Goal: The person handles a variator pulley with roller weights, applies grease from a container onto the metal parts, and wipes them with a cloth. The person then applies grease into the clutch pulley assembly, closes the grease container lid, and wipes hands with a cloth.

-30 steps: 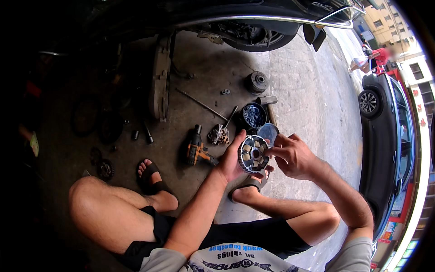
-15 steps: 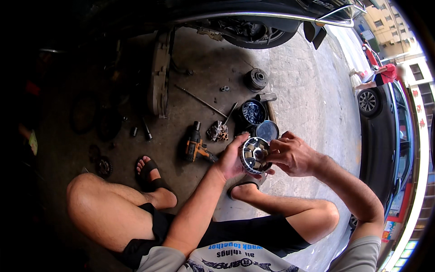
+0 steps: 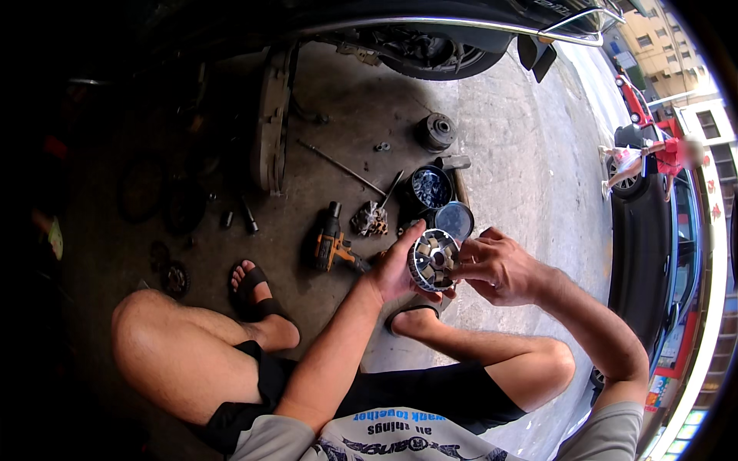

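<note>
Passage over pavement [image 3: 530, 154] right of hammer [image 3: 453, 162], open tin [image 3: 411, 203] and lid [image 3: 453, 220] obstructing beyond left hand [image 3: 394, 267], cordless drill [image 3: 332, 247] obstructing leftward

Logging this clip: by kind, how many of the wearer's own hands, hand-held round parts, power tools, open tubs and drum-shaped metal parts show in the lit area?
Own hands: 2 (left hand, right hand)
Held round part: 1
Orange-and-black power tool: 1
Open tub: 1
Drum-shaped metal part: 1
Total: 6

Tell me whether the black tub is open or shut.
Open: the tub is uncovered, its glossy contents in plain view.
</note>
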Motion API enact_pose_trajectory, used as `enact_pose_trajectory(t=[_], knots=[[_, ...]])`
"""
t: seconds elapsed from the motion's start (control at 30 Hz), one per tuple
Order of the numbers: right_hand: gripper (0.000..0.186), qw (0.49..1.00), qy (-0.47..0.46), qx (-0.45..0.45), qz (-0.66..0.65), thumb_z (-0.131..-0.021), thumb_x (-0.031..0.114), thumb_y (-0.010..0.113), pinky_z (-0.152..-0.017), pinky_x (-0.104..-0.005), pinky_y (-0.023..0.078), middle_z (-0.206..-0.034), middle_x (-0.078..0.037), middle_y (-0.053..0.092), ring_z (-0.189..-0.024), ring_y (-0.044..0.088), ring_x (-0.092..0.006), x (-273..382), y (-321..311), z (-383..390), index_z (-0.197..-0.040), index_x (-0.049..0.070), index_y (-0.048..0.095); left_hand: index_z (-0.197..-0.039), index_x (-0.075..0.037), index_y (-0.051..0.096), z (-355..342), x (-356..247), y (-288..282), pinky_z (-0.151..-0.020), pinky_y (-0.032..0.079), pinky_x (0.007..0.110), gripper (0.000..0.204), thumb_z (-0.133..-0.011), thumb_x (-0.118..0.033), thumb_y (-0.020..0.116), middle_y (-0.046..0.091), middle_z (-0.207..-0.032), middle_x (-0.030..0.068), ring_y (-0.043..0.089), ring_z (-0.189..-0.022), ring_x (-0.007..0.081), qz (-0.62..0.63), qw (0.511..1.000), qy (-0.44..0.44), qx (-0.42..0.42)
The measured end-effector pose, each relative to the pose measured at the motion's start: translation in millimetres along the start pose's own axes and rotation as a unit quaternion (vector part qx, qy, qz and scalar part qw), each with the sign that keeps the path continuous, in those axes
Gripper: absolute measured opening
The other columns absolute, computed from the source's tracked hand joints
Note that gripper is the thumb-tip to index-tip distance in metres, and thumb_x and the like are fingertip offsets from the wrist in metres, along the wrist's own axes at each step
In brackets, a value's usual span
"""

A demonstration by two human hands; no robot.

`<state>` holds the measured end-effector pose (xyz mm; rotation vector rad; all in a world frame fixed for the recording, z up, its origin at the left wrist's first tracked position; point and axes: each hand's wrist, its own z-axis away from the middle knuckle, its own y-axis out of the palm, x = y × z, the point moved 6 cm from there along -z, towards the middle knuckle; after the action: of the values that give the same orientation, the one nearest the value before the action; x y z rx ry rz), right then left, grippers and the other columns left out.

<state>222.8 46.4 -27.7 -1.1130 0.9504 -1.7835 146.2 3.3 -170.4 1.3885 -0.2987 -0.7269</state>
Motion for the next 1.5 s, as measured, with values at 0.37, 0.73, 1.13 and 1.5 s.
enact_pose_trajectory(t=[0.37,0.73,1.13,1.5], knots=[[0.033,0.984,-0.126,0.043,0.122,-0.085,0.017,0.059,-0.089,-0.0364,0.043,-0.104,0.0,0.057,-0.09,0.061,-0.0165,30,25,-2,-0.114,0.03,0.071,-0.129,-0.003,0.058,-10,27,-27,-0.068,0.064,0.041,0.064,-0.103,-0.058,0.04,0.072,-0.11,0.0138,0.074,-0.088,0.0268,0.057,0.992,-0.073,0.08],[0.04,0.974,-0.172,0.076,0.124,-0.087,0.018,0.057,-0.093,-0.037,0.043,-0.101,0.0,0.054,-0.092,0.058,-0.0195,42,32,0,-0.123,0.035,0.064,-0.123,-0.006,0.061,-8,50,-28,-0.063,0.063,0.036,0.054,-0.103,-0.054,0.044,0.072,-0.106,0.0103,0.073,-0.081,0.02,0.042,0.981,-0.15,0.117],[0.045,0.979,-0.154,0.086,0.101,-0.089,0.015,0.056,-0.092,-0.0369,0.044,-0.1,-0.001,0.053,-0.092,0.059,-0.0196,39,41,5,-0.128,0.037,0.061,-0.119,-0.005,0.064,-7,52,-30,-0.066,0.062,0.035,0.055,-0.103,-0.054,0.043,0.074,-0.1,0.0095,0.073,-0.079,0.0197,0.019,0.983,-0.158,0.089],[0.044,0.98,0.08,-0.003,-0.184,-0.077,-0.005,0.061,-0.085,-0.0414,0.049,-0.099,-0.009,0.061,-0.096,0.062,-0.0277,7,22,18,-0.115,0.016,0.071,-0.123,-0.005,0.062,-9,38,-34,-0.07,0.063,0.04,0.059,-0.102,-0.056,0.042,0.072,-0.107,0.0127,0.073,-0.087,0.0246,0.007,0.993,-0.098,0.063]])
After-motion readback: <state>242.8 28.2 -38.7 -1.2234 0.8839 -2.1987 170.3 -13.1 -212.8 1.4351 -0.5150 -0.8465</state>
